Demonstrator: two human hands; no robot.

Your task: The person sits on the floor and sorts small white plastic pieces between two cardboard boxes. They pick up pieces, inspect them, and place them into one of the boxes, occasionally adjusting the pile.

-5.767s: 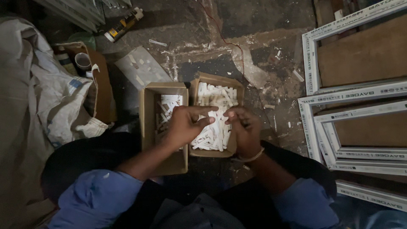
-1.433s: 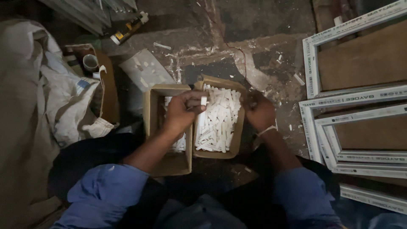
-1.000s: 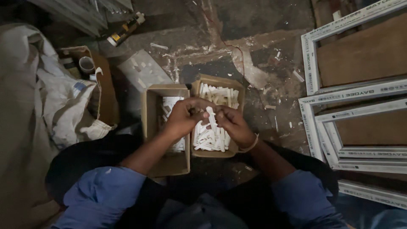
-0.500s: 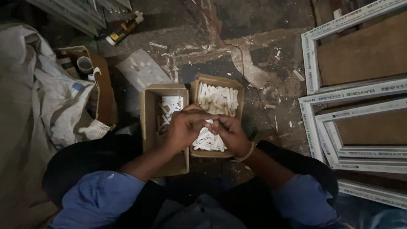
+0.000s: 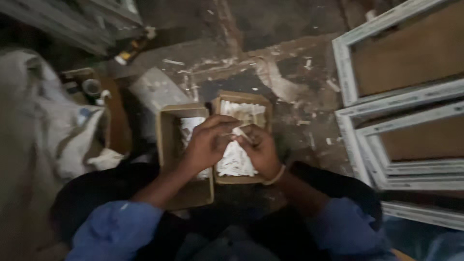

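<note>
Both hands meet over two cardboard boxes

Leftmost, a pale crumpled sack (image 5: 58, 140) lies on the dirty floor (image 5: 290, 43). Next stands the left cardboard box (image 5: 166, 140), touching the right cardboard box (image 5: 241, 96), which is full of small white pieces (image 5: 232, 162). Above them the left hand (image 5: 205, 145) and right hand (image 5: 261, 150) meet, fingers curled closed on one small white piece (image 5: 240, 133) pinched between them over the right box. Farthest right, white window frames (image 5: 386, 125) lie stacked on the floor.
</note>
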